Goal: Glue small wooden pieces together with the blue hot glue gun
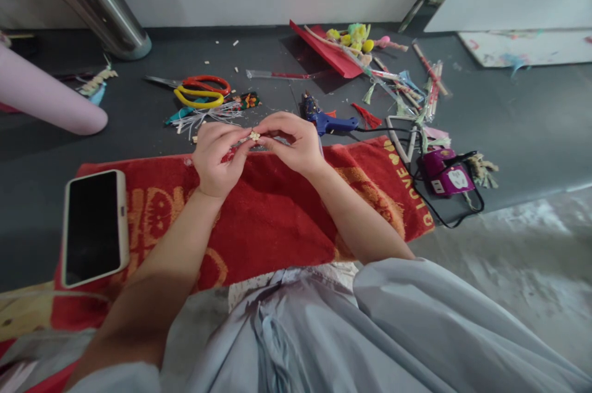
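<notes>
We pinched a small cream-coloured piece [254, 135] between left hand [216, 155] and right hand [292, 141], fingertips together; blue glue gun [330, 123] lay at two o'clock.

Gold lettering along the right-hand border of the red towel [277, 214] reads "LOVE", with a small gold heart above it and what looks like a "Q" or "O" after it; a pale mark on the purple device [446, 176] beside it is too small to read
</notes>
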`<control>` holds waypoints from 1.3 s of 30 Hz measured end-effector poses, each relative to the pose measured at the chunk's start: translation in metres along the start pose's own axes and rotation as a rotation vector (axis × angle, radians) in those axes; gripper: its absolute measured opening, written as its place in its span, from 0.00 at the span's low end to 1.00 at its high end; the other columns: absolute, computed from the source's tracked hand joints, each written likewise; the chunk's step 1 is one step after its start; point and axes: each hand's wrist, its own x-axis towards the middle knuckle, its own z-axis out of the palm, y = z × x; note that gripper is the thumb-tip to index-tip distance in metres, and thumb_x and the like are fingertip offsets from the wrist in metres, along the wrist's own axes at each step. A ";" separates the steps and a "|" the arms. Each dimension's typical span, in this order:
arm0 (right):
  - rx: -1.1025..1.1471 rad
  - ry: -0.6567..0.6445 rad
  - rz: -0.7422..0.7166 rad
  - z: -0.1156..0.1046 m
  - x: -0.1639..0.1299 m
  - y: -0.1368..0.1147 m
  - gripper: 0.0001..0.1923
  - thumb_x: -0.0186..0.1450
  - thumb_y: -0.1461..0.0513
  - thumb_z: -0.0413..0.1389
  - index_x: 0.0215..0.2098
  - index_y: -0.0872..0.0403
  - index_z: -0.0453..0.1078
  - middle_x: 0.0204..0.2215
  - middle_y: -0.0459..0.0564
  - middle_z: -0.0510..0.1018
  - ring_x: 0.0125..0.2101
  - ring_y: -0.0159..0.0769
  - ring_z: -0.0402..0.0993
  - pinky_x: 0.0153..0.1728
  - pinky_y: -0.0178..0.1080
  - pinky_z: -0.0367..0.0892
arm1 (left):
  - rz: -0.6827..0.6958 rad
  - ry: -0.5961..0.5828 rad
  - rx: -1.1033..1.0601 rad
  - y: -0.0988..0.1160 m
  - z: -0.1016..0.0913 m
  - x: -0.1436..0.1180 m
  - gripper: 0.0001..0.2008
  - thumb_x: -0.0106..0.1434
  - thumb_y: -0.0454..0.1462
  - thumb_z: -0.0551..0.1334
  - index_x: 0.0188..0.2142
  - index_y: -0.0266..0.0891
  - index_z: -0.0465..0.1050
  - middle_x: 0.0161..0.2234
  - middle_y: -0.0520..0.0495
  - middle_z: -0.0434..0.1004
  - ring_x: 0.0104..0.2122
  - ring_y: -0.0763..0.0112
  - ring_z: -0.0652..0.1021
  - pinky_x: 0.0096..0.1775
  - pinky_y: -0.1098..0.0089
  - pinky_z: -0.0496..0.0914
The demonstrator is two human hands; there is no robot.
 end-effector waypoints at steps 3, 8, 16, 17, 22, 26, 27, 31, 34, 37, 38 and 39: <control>-0.004 0.010 -0.025 0.000 0.000 0.002 0.16 0.67 0.51 0.55 0.39 0.55 0.76 0.35 0.49 0.79 0.37 0.29 0.76 0.38 0.34 0.72 | 0.036 0.013 -0.008 -0.001 0.001 -0.001 0.11 0.62 0.47 0.62 0.35 0.46 0.79 0.32 0.48 0.81 0.34 0.66 0.78 0.43 0.60 0.71; -0.029 -0.003 -0.029 0.000 0.000 0.004 0.16 0.67 0.51 0.56 0.38 0.54 0.76 0.35 0.49 0.80 0.37 0.30 0.76 0.39 0.35 0.72 | 0.015 0.008 0.014 -0.004 0.003 -0.004 0.12 0.62 0.49 0.62 0.33 0.46 0.79 0.30 0.48 0.81 0.34 0.65 0.77 0.42 0.59 0.71; -0.129 0.004 -0.088 -0.001 0.001 0.005 0.12 0.69 0.55 0.53 0.41 0.53 0.74 0.36 0.49 0.78 0.38 0.30 0.75 0.42 0.38 0.72 | -0.056 -0.062 -0.049 -0.001 0.004 -0.002 0.13 0.63 0.49 0.61 0.38 0.45 0.78 0.34 0.47 0.79 0.37 0.65 0.77 0.44 0.60 0.70; -0.142 0.013 -0.095 0.000 0.001 0.005 0.11 0.69 0.56 0.52 0.41 0.53 0.73 0.36 0.49 0.78 0.38 0.31 0.75 0.42 0.38 0.72 | -0.072 -0.070 -0.071 0.000 0.004 -0.002 0.14 0.62 0.49 0.62 0.38 0.45 0.78 0.35 0.47 0.79 0.37 0.66 0.77 0.44 0.60 0.71; -0.180 0.018 -0.127 0.001 -0.001 -0.001 0.10 0.70 0.60 0.50 0.43 0.53 0.72 0.37 0.50 0.78 0.39 0.32 0.75 0.44 0.41 0.74 | -0.185 -0.079 -0.207 0.001 0.007 -0.004 0.16 0.60 0.50 0.64 0.39 0.42 0.78 0.34 0.47 0.80 0.35 0.68 0.77 0.40 0.64 0.73; -0.153 0.030 -0.055 0.000 -0.001 -0.004 0.11 0.69 0.59 0.50 0.47 0.52 0.70 0.38 0.50 0.78 0.38 0.33 0.75 0.43 0.42 0.76 | -0.248 -0.039 -0.297 0.001 0.009 -0.005 0.14 0.62 0.48 0.63 0.40 0.42 0.78 0.36 0.46 0.81 0.35 0.70 0.79 0.40 0.67 0.74; -0.138 0.044 -0.038 -0.001 -0.001 -0.003 0.11 0.69 0.58 0.51 0.47 0.52 0.70 0.38 0.50 0.78 0.38 0.32 0.75 0.43 0.41 0.76 | -0.264 -0.041 -0.305 0.001 0.010 -0.005 0.15 0.62 0.48 0.63 0.41 0.42 0.77 0.37 0.46 0.81 0.36 0.70 0.79 0.40 0.67 0.75; -0.118 0.075 -0.003 -0.002 0.001 0.000 0.11 0.68 0.57 0.53 0.46 0.52 0.70 0.38 0.50 0.77 0.37 0.32 0.75 0.41 0.39 0.76 | -0.292 -0.071 -0.303 0.001 0.010 -0.006 0.16 0.62 0.48 0.62 0.43 0.42 0.76 0.40 0.45 0.81 0.37 0.70 0.80 0.41 0.67 0.76; -0.124 0.064 0.015 -0.003 0.002 0.002 0.10 0.68 0.58 0.53 0.44 0.53 0.71 0.36 0.49 0.77 0.36 0.31 0.74 0.39 0.38 0.75 | -0.308 -0.057 -0.306 0.001 0.011 -0.007 0.16 0.62 0.49 0.63 0.43 0.41 0.76 0.39 0.46 0.81 0.36 0.71 0.80 0.40 0.69 0.76; -0.131 0.013 0.036 -0.004 0.002 0.003 0.09 0.67 0.60 0.53 0.44 0.54 0.71 0.35 0.48 0.77 0.34 0.30 0.74 0.38 0.36 0.74 | -0.356 -0.046 -0.312 0.004 0.010 -0.005 0.16 0.61 0.49 0.64 0.41 0.40 0.76 0.38 0.47 0.81 0.34 0.72 0.80 0.38 0.70 0.76; -0.130 -0.010 0.041 -0.004 0.002 0.003 0.09 0.68 0.61 0.53 0.44 0.54 0.72 0.35 0.48 0.77 0.34 0.29 0.73 0.38 0.35 0.73 | -0.368 -0.051 -0.312 0.006 0.009 -0.004 0.16 0.61 0.49 0.64 0.40 0.39 0.76 0.37 0.47 0.81 0.34 0.72 0.80 0.39 0.70 0.76; -0.129 -0.034 0.044 -0.004 0.002 0.003 0.09 0.68 0.61 0.53 0.43 0.55 0.72 0.35 0.48 0.77 0.35 0.29 0.73 0.38 0.34 0.73 | -0.375 -0.059 -0.308 0.007 0.009 -0.003 0.16 0.61 0.48 0.64 0.39 0.39 0.76 0.37 0.47 0.81 0.35 0.72 0.80 0.39 0.70 0.76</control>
